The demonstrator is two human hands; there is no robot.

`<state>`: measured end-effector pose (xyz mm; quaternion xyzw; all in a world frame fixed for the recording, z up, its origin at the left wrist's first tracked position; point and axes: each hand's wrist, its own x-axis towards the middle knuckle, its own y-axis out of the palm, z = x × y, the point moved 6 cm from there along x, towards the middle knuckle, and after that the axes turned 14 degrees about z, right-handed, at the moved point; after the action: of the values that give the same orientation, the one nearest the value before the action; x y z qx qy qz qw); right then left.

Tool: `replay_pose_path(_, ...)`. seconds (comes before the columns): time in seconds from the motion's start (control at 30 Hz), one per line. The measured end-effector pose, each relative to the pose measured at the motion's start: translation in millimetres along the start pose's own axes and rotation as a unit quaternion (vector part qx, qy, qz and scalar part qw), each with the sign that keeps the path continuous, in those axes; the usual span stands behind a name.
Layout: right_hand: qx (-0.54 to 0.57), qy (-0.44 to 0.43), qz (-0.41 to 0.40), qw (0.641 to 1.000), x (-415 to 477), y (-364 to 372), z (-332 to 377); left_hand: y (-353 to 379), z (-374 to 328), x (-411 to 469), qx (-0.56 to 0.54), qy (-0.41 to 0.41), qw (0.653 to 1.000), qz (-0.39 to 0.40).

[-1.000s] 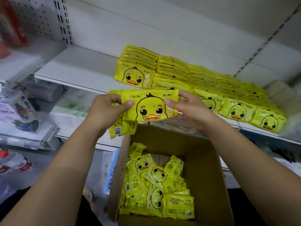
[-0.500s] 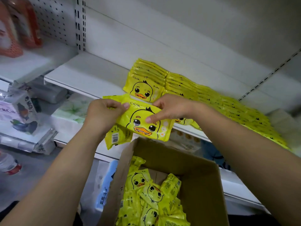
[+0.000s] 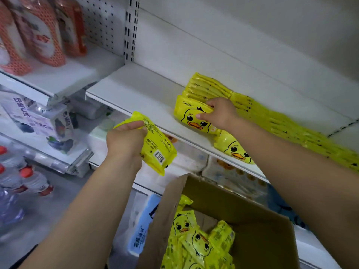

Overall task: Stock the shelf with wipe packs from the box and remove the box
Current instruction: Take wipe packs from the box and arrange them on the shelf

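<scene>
My right hand (image 3: 220,113) grips a yellow duck-face wipe pack (image 3: 189,115) at the front of the leftmost row of packs (image 3: 206,88) on the white shelf (image 3: 139,94). Further rows of yellow packs (image 3: 291,125) stretch to the right along the shelf. My left hand (image 3: 126,140) holds another yellow wipe pack (image 3: 157,150), barcode side up, just below the shelf's front edge. The open cardboard box (image 3: 258,235) sits below between my arms, with several loose wipe packs (image 3: 196,241) inside.
Red patterned bags (image 3: 38,32) stand on the upper left shelf. Boxed goods (image 3: 44,121) fill a lower shelf at left, and water bottles with red caps (image 3: 21,183) stand on the floor. White tissue packs (image 3: 194,158) lie beneath the wipe shelf.
My right hand has carried the duck-face pack up from my left hand onto the shelf, against the leftmost row. My left hand keeps the second pack. The view has tilted upward.
</scene>
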<state>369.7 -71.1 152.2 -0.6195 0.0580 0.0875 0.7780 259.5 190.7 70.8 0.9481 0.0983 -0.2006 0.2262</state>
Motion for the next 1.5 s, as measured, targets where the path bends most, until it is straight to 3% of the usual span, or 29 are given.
replay_pose_path(0.37,-0.144,0.025,-0.092,0.985,7.8,6.3,2.1,18.1,7.2,2.1,-0.008,-0.021,0.999,0.025)
replay_pose_path(0.43,-0.092,0.019,-0.128,0.987,0.7,1.8,2.0,21.8,6.9,1.3,-0.013,-0.021,0.999,0.032)
replay_pose_path(0.53,0.085,-0.057,-0.195,0.975,-27.7,-3.2,6.1,28.8,6.0,-0.2,-0.026,-0.013,0.998,0.051)
replay_pose_path(0.63,0.227,-0.085,-0.164,0.956,-72.8,5.7,12.0,41.7,6.8,-4.0,-0.03,-0.008,0.994,0.101)
replay_pose_path(0.8,0.366,0.025,-0.079,0.927,-147.1,45.0,-4.4,72.6,17.9,-24.4,-0.037,0.011,0.976,0.215)
replay_pose_path(0.9,0.468,0.088,-0.031,0.879,-182.6,72.0,-23.6,91.0,31.9,-43.7,-0.018,0.013,0.96,0.28)
replay_pose_path(1.0,0.58,0.109,-0.047,0.806,-214.4,86.1,-39.6,95.0,52.5,-56.8,0.091,0.044,0.952,0.29)
replay_pose_path(1.03,0.586,0.12,-0.066,0.799,-223.1,88.1,-46.6,94.0,57.4,-62.5,0.171,0.077,0.942,0.278)
replay_pose_path(1.1,0.573,0.143,-0.103,0.8,-238.1,88.8,-58.6,94.3,66.0,-78.6,0.343,0.15,0.889,0.264)
replay_pose_path(1.13,0.565,0.149,-0.118,0.803,-244.7,87.2,-62.8,97.1,71.3,-88.6,0.38,0.169,0.866,0.278)
replay_pose_path(1.27,0.544,0.105,-0.119,0.824,-264.1,75.3,-56.4,111.2,102.4,-127.6,0.284,0.071,0.864,0.41)
replay_pose_path(1.43,0.557,0.076,-0.056,0.825,-276.1,76.7,-48.7,119.6,131.1,-151.1,0.121,-0.084,0.899,0.412)
replay_pose_path(1.5,0.588,0.069,-0.061,0.804,-285.8,76.4,-56.0,118.5,136.4,-153.7,0.106,-0.096,0.91,0.39)
